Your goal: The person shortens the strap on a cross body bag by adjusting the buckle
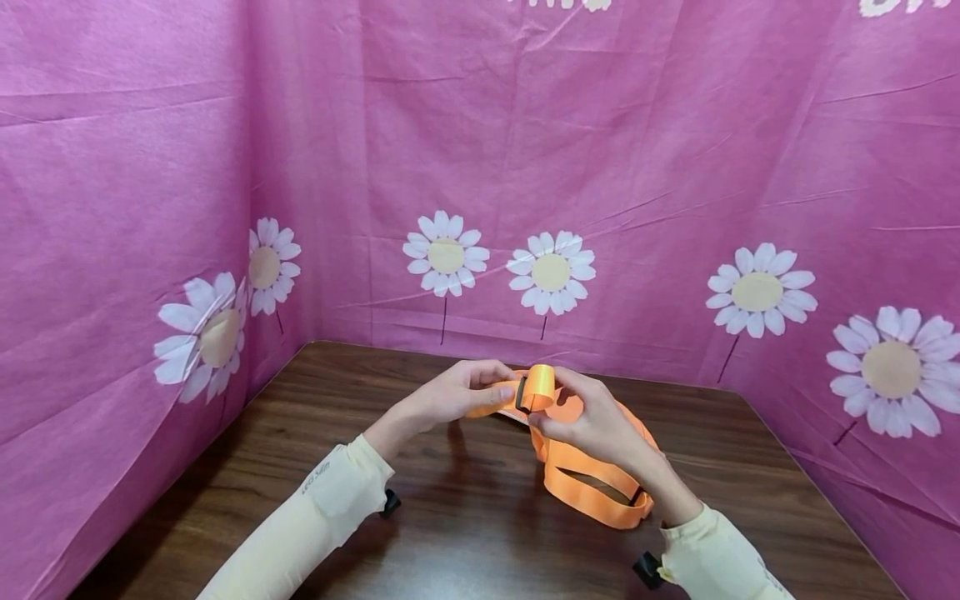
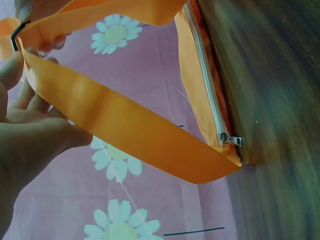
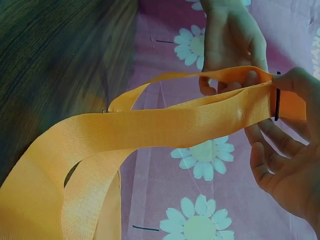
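An orange strap (image 1: 592,504) with a black slider buckle (image 1: 522,393) is held up above the table by both hands. My left hand (image 1: 450,392) pinches the strap just left of the buckle, its thumb on the near side. At the right of the buckle, the strap stands up in a short loop (image 1: 541,387), which my right hand (image 1: 596,417) grips between thumb and fingers. In the left wrist view, the strap runs down to an orange pouch (image 2: 195,75) with a white zipper and a metal pull (image 2: 232,140). The right wrist view shows the strap layers (image 3: 215,117) stretched toward the buckle.
A dark wooden table (image 1: 457,533) lies under the hands. Pink cloth (image 1: 637,125) printed with white daisies hangs at the back and on the sides. Slack strap loops rest on the table beneath the right hand. Both forearms wear pale sleeves (image 1: 322,508).
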